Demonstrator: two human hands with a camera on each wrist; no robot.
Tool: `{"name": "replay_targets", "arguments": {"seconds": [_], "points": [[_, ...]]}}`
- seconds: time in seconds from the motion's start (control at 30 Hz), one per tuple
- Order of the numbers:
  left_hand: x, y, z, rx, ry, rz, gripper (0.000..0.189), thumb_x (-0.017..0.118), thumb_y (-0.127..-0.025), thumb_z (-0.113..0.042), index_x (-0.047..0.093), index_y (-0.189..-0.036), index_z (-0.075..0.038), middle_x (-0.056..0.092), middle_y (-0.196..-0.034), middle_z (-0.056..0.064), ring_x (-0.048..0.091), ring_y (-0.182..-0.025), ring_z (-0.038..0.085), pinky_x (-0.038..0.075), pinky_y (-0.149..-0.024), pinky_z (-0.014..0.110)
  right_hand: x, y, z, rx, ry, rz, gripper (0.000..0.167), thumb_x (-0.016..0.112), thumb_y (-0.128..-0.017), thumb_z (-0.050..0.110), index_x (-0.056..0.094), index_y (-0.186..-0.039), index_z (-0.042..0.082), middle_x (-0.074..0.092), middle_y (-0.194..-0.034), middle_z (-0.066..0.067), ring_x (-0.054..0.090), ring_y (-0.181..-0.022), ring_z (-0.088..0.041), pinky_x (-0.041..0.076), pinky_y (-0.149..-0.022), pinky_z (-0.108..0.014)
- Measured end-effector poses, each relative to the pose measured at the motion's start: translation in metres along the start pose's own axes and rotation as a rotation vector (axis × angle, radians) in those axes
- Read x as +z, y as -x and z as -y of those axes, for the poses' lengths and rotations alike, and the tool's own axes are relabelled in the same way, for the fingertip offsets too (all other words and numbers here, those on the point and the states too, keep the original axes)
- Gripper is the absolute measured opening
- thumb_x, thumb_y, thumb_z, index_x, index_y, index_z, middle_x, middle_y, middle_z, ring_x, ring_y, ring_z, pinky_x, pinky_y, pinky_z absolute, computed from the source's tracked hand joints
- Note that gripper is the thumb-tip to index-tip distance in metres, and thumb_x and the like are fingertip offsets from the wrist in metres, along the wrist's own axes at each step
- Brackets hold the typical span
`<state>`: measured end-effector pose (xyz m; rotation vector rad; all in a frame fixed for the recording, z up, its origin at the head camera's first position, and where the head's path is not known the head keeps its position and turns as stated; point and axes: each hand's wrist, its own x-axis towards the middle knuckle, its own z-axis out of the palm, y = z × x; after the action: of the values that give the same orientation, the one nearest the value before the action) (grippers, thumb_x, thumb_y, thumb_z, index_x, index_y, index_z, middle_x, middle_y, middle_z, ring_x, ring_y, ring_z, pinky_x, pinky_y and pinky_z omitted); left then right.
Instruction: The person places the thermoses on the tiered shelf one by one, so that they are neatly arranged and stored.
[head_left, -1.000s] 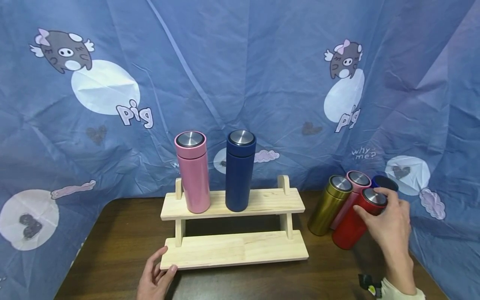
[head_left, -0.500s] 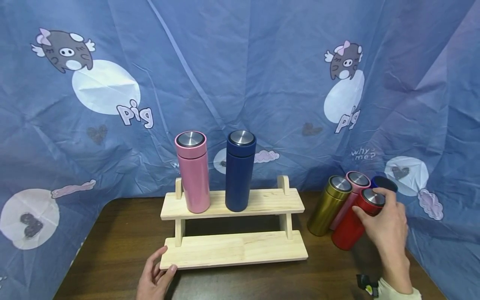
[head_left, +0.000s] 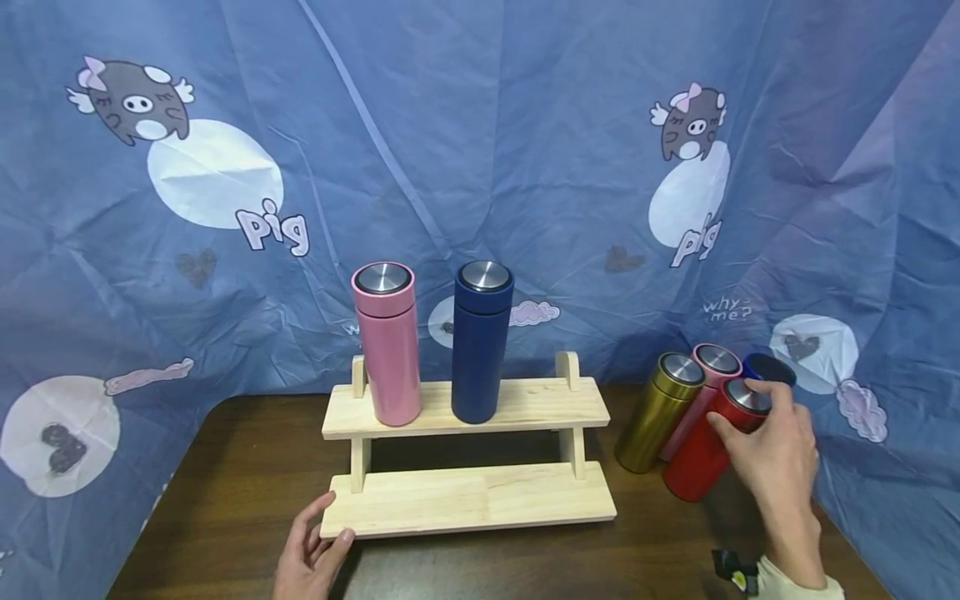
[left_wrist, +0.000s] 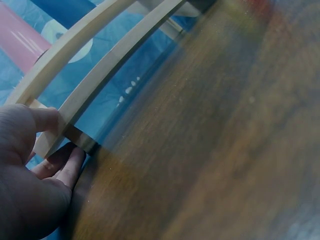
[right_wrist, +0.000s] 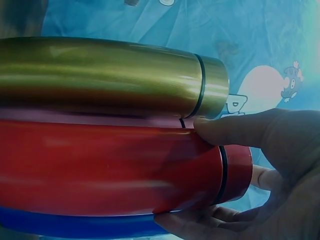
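Note:
My left hand (head_left: 310, 550) grips the left end of the lower board of a two-tier wooden rack (head_left: 480, 500), thumb on one face and fingers beneath, as the left wrist view shows. A pink thermos (head_left: 388, 358) and a dark blue thermos (head_left: 480, 350) stand upright on the upper board. At the right, my right hand (head_left: 776, 458) holds a red thermos (head_left: 697, 462) near its lid, thumb on one side and fingers on the other. Close against it are a gold thermos (right_wrist: 100, 77), a second pink thermos (head_left: 717, 360) and a bright blue thermos (right_wrist: 75, 224), partly hidden.
A brown wooden table (head_left: 247, 467) carries the rack and the bottle group. Behind and around it hangs a blue cloth (head_left: 570, 183) with pig prints. A black strap (head_left: 731, 567) shows at my right wrist.
My right hand has shifted very slightly left along with the red thermos's top. The left hand, rack and other thermoses show no clear movement.

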<state>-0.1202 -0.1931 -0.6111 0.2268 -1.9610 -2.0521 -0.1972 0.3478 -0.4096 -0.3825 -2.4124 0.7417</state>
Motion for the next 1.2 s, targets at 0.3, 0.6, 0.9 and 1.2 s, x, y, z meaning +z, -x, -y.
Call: {"name": "replay_targets", "arguments": {"seconds": [0.3, 0.6, 0.9, 1.2], "points": [[-0.003, -0.004, 0.015, 0.009, 0.014, 0.006, 0.058, 0.085, -0.099, -0.005, 0.061, -0.149, -0.023, 0.079, -0.114, -0.012, 0.075, -0.1, 0.002, 0.06, -0.084, 0.016, -0.014, 0.002, 0.007, 0.013, 0.01, -0.027, 0.065, 0.09, -0.089, 0.016, 0.061, -0.146, 0.005, 0.06, -0.131, -0.042, 0.055, -0.121, -0.063, 0.043, -0.093, -0.079], [-0.002, -0.003, 0.005, -0.015, -0.016, -0.008, 0.062, 0.084, -0.099, -0.001, 0.056, -0.154, -0.009, 0.08, -0.12, 0.003, 0.074, -0.1, 0.001, 0.059, -0.084, 0.015, -0.032, 0.008, 0.017, -0.039, -0.025, -0.136, 0.067, 0.094, -0.085, 0.015, 0.068, -0.146, 0.01, 0.066, -0.123, -0.034, 0.06, -0.112, -0.054, 0.039, -0.083, -0.064], [-0.003, -0.006, 0.018, -0.033, -0.06, -0.031, 0.063, 0.085, -0.098, -0.002, 0.056, -0.152, -0.012, 0.077, -0.11, -0.022, 0.075, -0.101, 0.0, 0.06, -0.084, 0.017, -0.047, 0.017, 0.032, -0.097, -0.166, -0.268, 0.067, 0.098, -0.079, 0.01, 0.076, -0.141, 0.016, 0.074, -0.12, -0.003, 0.046, -0.098, 0.019, 0.034, -0.08, -0.005], [-0.005, -0.005, 0.019, -0.019, -0.053, -0.014, 0.061, 0.085, -0.098, -0.004, 0.056, -0.151, -0.015, 0.076, -0.111, -0.025, 0.074, -0.103, -0.001, 0.06, -0.085, 0.016, -0.055, 0.028, 0.048, -0.149, -0.299, -0.296, 0.07, 0.099, -0.079, 0.008, 0.077, -0.143, 0.023, 0.063, -0.123, 0.032, 0.057, -0.115, 0.005, 0.046, -0.084, 0.0]]}}
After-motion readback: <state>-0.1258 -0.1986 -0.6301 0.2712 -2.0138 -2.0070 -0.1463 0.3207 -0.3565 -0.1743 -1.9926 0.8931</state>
